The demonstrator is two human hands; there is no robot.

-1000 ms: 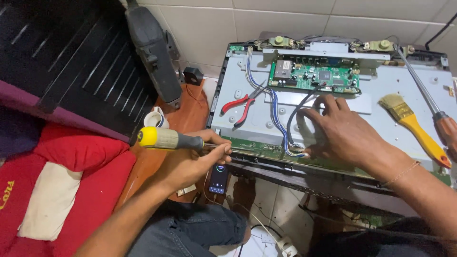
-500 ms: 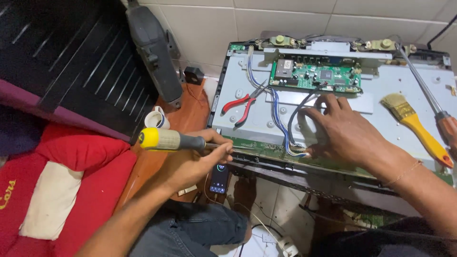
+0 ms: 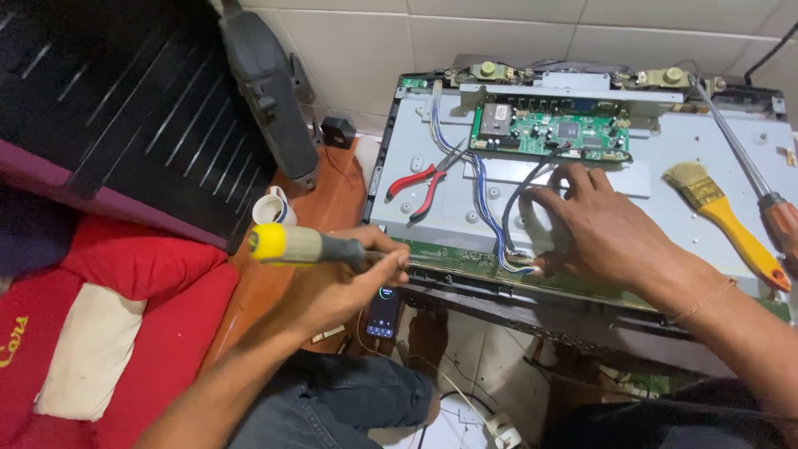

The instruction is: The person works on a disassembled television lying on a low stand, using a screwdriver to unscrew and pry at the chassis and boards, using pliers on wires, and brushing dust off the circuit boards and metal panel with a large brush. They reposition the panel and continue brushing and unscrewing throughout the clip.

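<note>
Head view. L hand point(image 3: 345, 278), lower centre: fist closed round a screwdriver point(image 3: 312, 246) w/ yellow-capped grey handle, tip toward the near edge of the metal TV back panel point(image 3: 706, 158). R hand point(image 3: 603, 233), centre-right: fingers spread flat on panel beside the wire bundle point(image 3: 499, 212), gripping nothing. Green circuit board point(image 3: 549, 133) above; red pliers point(image 3: 424, 179) left of it; yellow paintbrush point(image 3: 723, 216) at right.

Metal panel point(image 3: 665, 166): circuit board point(image 3: 549, 131) set at rear; pliers point(image 3: 424, 179) laid left, brush point(image 3: 723, 216) right; cup point(image 3: 270, 208) placed beside left edge.
</note>
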